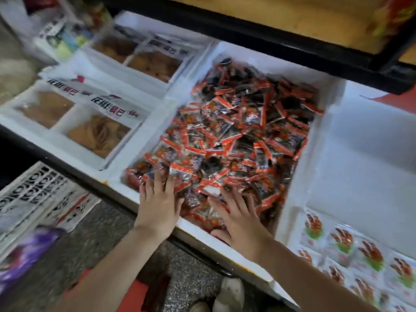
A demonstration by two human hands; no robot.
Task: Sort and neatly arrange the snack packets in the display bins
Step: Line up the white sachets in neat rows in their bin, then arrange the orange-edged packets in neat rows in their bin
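White foam formed the middle bin point(155, 129). The red-and-black snack packets point(243, 131) lay in it in a loose, unsorted heap that reached from wall to wall. Your left hand point(158, 203) lay flat on the packets at the bin's near-left corner, with fingers straight and spread and no grasp on any packet. Your right hand point(242, 219) lay flat on the packets along the near edge, closer to the near-right corner. Its fingers were spread and released, and its thumb lay over the near rim. The two hands were apart, with packets showing between them.

In the bins to the left, clear bags of brown snacks point(99, 134) lay in separate compartments. In the bin to the right, white packets printed red and green point(369, 251) lay in rows at its near end. A purple package point(24, 251) was blurred at the lower left, and I could not tell what it was. A pale shoe point(229, 291) stood on the floor below the middle bin's near edge.
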